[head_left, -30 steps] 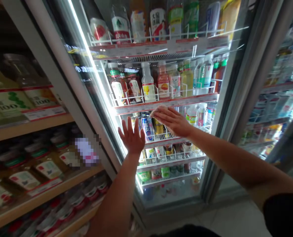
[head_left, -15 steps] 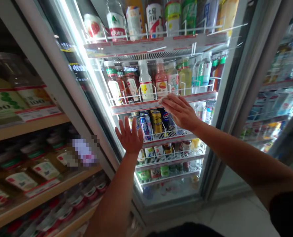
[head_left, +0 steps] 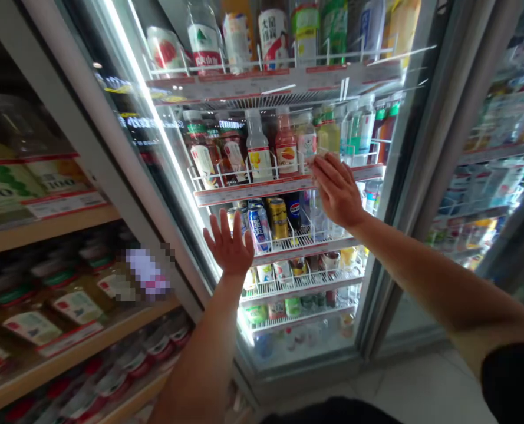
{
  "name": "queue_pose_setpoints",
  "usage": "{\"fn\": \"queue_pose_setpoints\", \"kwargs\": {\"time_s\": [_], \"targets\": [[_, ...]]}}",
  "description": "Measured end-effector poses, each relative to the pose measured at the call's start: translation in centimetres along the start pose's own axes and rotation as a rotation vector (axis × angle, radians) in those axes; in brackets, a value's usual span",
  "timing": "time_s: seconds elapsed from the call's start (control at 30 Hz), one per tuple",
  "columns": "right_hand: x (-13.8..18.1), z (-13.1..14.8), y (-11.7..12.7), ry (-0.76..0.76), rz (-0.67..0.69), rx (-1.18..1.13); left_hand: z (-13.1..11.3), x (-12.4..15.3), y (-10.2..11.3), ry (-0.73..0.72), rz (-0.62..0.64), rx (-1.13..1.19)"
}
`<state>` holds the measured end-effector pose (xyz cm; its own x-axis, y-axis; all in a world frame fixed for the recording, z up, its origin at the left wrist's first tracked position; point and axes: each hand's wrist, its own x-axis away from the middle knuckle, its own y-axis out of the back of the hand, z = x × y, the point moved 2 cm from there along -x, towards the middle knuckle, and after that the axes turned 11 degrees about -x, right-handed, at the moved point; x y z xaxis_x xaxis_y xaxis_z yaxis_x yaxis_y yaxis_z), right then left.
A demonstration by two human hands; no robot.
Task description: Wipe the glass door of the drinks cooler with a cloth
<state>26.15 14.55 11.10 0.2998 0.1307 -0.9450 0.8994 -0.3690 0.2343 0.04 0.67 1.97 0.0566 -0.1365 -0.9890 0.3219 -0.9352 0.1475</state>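
My left hand (head_left: 229,241) is spread flat, palm forward, at the glass door (head_left: 283,347) of a lit drinks cooler, in front of the can shelf. It holds nothing. Farther right and higher, my right hand (head_left: 338,189) lies slanted against the same glass with its fingers together. A small pale scrap of cloth or tissue shows at its fingertips; most of it is hidden under the hand. Behind that hand are the bottle shelf's label strip (head_left: 253,189) and a bottle with a pink and white label (head_left: 306,141).
Inside the cooler stand bottles and cans, among them a gold can (head_left: 279,218). At left, a wooden shelf (head_left: 124,335) carries several juice bottles. The door's metal frame (head_left: 456,135) runs down the right, beside another cooler with drinks. Tiled floor (head_left: 403,383) shows below.
My right hand has slid right across the glass, its fingers now pointing more upward. My left hand has stayed almost where it was.
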Motion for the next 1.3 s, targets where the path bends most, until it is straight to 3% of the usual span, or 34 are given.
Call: {"fn": "queue_pose_setpoints", "kwargs": {"time_s": [0.07, 0.2, 0.4, 0.63, 0.8, 1.03, 1.17, 1.3], "targets": [[0.9, 0.2, -0.1, 0.012, 0.007, -0.019, 0.0, 0.0, 0.0, 0.006, 0.004, 0.021], [2.0, 0.1, -0.2, 0.109, 0.173, -0.047, 0.0, 0.0, 0.0, -0.018, -0.029, -0.023], [0.9, -1.0, 1.0, -0.079, 0.007, 0.006, 0.0, 0.0, 0.0, 0.012, 0.007, 0.003], [2.8, -0.6, 0.7, -0.024, 0.108, 0.002, 0.2, 0.1, 0.0, 0.016, 0.025, 0.032], [1.4, -2.4, 1.7, -0.133, -0.115, 0.033, 0.2, 0.0, 0.0, 0.027, 0.049, 0.032], [3.3, -2.1, 2.1, -0.064, 0.041, 0.023, 0.0, 0.0, 0.0, 0.032, 0.042, 0.009], [2.6, -3.4, 3.0, -0.149, -0.048, 0.044, 0.0, 0.0, 0.1, 0.011, 0.000, -0.010], [4.5, -2.9, 2.6, -0.133, -0.086, 0.022, 0.0, 0.0, 0.1, 0.005, 0.016, -0.005]]}}
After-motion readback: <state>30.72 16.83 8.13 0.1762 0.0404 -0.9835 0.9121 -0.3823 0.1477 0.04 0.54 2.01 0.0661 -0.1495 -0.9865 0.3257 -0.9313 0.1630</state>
